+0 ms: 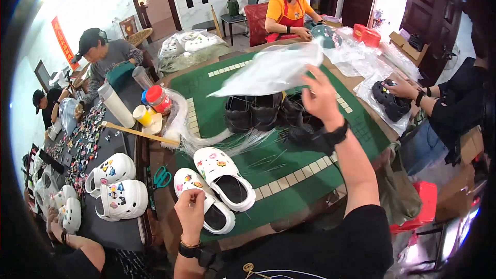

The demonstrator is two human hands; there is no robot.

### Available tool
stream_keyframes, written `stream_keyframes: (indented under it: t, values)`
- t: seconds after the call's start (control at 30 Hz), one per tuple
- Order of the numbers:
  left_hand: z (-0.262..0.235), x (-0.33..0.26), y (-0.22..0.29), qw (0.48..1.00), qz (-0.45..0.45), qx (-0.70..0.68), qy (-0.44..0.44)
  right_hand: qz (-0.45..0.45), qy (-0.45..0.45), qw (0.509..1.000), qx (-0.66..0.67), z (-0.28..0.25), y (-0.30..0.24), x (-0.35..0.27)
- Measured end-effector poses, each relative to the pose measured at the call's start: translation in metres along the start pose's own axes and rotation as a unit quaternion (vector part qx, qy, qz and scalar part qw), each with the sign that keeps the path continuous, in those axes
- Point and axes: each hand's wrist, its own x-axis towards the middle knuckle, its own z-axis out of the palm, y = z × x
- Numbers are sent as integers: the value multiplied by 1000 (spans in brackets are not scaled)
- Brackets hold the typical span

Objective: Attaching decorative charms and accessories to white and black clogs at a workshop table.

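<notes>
My right hand (pixel 321 98) is raised over the table with a translucent plastic bag (pixel 274 70) at its fingers; the bag spreads out to the left. Below it stand several black clogs (pixel 266 113), their tops partly covered by the bag. My left hand (pixel 190 213) is closed in a pinch at the near edge, beside a pair of white clogs (pixel 222 173) decorated with colourful charms. Whatever lies between those fingers, if anything, is too small to make out. The white clogs rest on the green table mat (pixel 279 163), toes pointing away.
A bundle of thin clear strands (pixel 181 111) curves across the mat's left side. Teal scissors (pixel 162 176), a wooden stick (pixel 139 133), a red-lidded jar (pixel 157 98) and more white clogs (pixel 121 199) lie left. Co-workers sit around; one person's hands hold a black clog (pixel 391 99) at right.
</notes>
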Motion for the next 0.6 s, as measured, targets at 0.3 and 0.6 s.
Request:
stream_keyframes:
  t: [0.3, 0.6]
  values:
    - [-1, 2, 2, 1000, 16, 8, 3, 208, -26, 953, -217, -42, 37, -83]
    - [2, 2, 6, 1000, 11, 7, 20, 42, -243, 918, 309, 44, -156, -63]
